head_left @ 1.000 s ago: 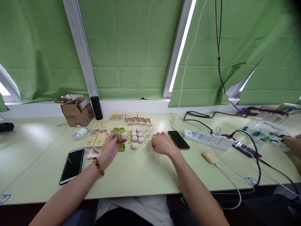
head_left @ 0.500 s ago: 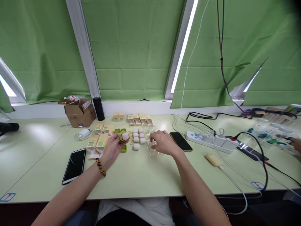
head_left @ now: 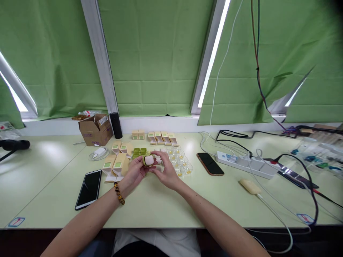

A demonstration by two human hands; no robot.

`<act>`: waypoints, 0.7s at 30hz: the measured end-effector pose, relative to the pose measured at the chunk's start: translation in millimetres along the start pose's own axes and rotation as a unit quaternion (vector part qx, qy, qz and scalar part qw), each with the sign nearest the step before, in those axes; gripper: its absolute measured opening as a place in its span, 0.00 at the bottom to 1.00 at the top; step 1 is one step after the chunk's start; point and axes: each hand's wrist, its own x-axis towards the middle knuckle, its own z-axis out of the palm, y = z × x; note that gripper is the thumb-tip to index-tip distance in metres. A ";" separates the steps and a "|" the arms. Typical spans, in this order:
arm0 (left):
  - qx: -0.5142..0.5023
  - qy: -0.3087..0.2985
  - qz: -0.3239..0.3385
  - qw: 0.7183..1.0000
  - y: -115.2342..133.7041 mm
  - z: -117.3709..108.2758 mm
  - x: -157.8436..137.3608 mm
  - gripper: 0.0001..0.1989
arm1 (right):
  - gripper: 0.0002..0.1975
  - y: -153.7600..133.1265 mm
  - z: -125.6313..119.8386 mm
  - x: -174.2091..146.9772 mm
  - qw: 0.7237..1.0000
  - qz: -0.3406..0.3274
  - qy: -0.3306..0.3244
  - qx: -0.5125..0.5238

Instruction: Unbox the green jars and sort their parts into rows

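My left hand point(head_left: 136, 171) is closed on a small olive-green square case point(head_left: 144, 159) with a pinkish-white rounded block point(head_left: 149, 160) in it. Close by on the right, my right hand point(head_left: 166, 170) curls its thumb and index finger at the block's side; what they pinch, if anything, is hard to make out. Several clear plastic pieces point(head_left: 182, 160) with yellow spots lie just right of that hand. Behind my hands sit green square cases point(head_left: 139, 150). More pinkish-white blocks are mostly hidden by my right hand.
Small cream boxes point(head_left: 121, 165) stand left of my hands, others point(head_left: 163, 138) at the back. Phones lie left point(head_left: 89, 189) and right point(head_left: 210, 164). A cardboard box point(head_left: 95, 130) and black cylinder point(head_left: 116, 125) stand back left. A power strip point(head_left: 245, 163) and cables spread across the right.
My right hand has moved left from the clear plastic pieces to the case. My left hand still holds the case and block. The view has shifted slightly.
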 end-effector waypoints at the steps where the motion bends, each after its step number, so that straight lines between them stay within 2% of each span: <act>1: 0.006 -0.010 -0.002 1.000 -0.2 1.5 -1.4 0.15 | 0.28 -1.0 2.1 -0.4 1.000 0.005 0.002 0.015; 5: 0.018 -0.042 -0.015 0.999 -1.3 5.3 -5.2 0.15 | 0.22 -3.6 2.9 -0.1 0.997 0.001 0.013 0.073; 9: 0.030 -0.072 -0.020 0.997 -1.8 5.7 -6.0 0.15 | 0.22 -3.0 0.2 -0.8 0.993 0.012 0.005 0.119; 11: 0.047 -0.071 -0.015 0.996 -1.3 4.9 -5.3 0.16 | 0.22 -1.3 -1.0 -1.4 0.990 0.027 0.012 0.137; 13: 0.074 -0.042 0.000 0.996 -0.5 3.3 -3.9 0.17 | 0.23 0.5 -2.7 -1.0 0.987 0.037 0.027 0.156; 15: 0.122 0.005 0.037 0.992 1.3 1.0 -2.3 0.18 | 0.23 1.8 -5.6 0.6 0.981 0.047 0.036 0.186; 17: 0.178 0.039 0.101 0.978 4.3 -1.3 -1.4 0.18 | 0.25 2.5 -9.0 3.0 0.971 0.060 0.035 0.228; 21: 0.265 0.031 0.225 0.937 12.1 -1.7 -5.7 0.17 | 0.26 7.1 -13.0 7.0 0.948 0.088 0.018 0.307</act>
